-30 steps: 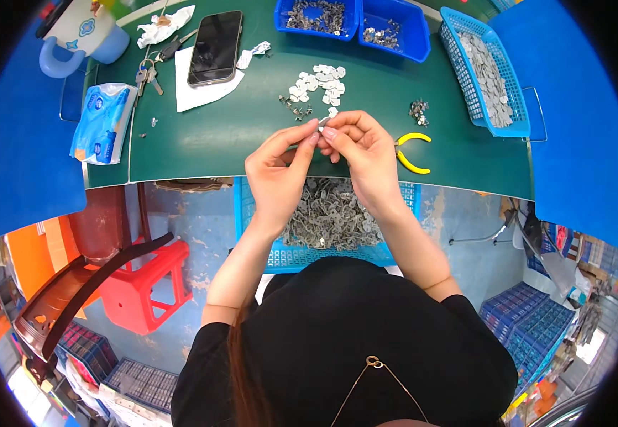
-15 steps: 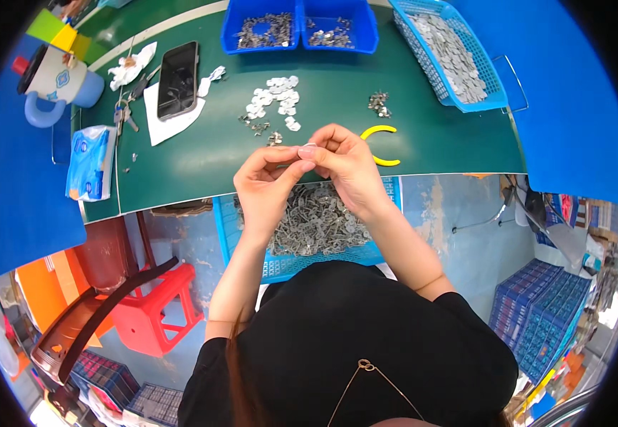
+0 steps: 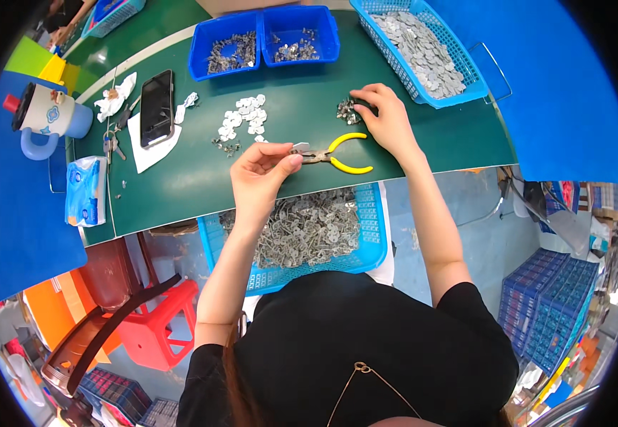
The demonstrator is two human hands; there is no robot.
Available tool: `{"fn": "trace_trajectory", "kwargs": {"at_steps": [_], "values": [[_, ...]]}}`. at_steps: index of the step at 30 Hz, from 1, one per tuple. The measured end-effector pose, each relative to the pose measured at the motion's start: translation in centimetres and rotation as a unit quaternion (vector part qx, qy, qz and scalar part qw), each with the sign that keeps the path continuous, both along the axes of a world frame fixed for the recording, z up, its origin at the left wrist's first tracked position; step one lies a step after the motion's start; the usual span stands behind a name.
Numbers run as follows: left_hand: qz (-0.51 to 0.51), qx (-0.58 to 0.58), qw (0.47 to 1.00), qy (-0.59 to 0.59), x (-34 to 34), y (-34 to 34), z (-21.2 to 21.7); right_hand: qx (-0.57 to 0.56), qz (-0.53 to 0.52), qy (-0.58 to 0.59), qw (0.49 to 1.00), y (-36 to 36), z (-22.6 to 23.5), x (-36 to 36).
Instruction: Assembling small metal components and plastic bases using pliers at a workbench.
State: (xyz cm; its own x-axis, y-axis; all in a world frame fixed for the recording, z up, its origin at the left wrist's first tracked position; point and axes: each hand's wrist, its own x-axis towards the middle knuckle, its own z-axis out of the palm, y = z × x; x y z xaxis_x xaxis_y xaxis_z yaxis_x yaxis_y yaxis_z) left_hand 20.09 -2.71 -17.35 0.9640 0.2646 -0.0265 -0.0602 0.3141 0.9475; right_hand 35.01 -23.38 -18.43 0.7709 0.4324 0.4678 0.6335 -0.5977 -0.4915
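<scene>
My left hand [image 3: 255, 179] is raised over the front edge of the green table, pinching a small flat silver-white metal piece [image 3: 300, 147] between thumb and fingertips. Right beside that piece lie yellow-handled pliers [image 3: 349, 151], their jaws partly behind it. Farther right, my right hand [image 3: 391, 127] reaches down to a little heap of small shiny metal parts [image 3: 346, 110]. Its thumb and forefinger are apart at the heap's edge, and I see nothing held in them. White flat metal pieces [image 3: 246, 114] are spread left of centre, with tiny metal bits [image 3: 227, 147] near them.
Two blue bins [image 3: 225, 71] of small metal parts stand at the back. A light blue basket [image 3: 423, 103] of grey discs is at the far right. Below the table edge sits another blue basket [image 3: 375, 228] of metal pieces. A phone [image 3: 156, 107], mug [image 3: 53, 114] and tissue pack [image 3: 85, 191] are left.
My hands were together at the table edge; now my right hand has moved right and away to the small heap. The left keeps its pinch on the metal piece. The view has shifted slightly.
</scene>
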Motion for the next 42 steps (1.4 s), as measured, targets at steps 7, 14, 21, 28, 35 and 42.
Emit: {"fn": "trace_trajectory", "kwargs": {"at_steps": [7,14,21,28,35,42], "values": [[0.007,0.001,1.000,0.013,-0.2,-0.2,-0.8,0.037,-0.027,0.142,0.989,-0.7,0.6,-0.3],[0.023,0.001,1.000,0.006,-0.2,-0.4,-1.3,0.164,-0.065,0.228,0.958,-1.5,0.5,-0.1],[0.013,-0.007,1.000,0.007,-0.4,-0.3,-1.5,0.255,-0.028,0.359,0.897,-1.7,1.7,-0.5],[0.018,-0.014,1.000,0.021,-0.5,-0.3,-1.4,0.408,0.070,0.463,0.784,1.3,3.4,-4.6],[0.006,-0.015,1.000,0.011,-0.4,-0.5,-1.3,0.384,0.096,0.412,0.820,4.4,3.3,-8.6],[0.010,-0.033,0.999,-0.004,-0.5,-0.3,-1.9,0.249,0.104,0.186,0.945,5.5,2.9,-9.6]]}}
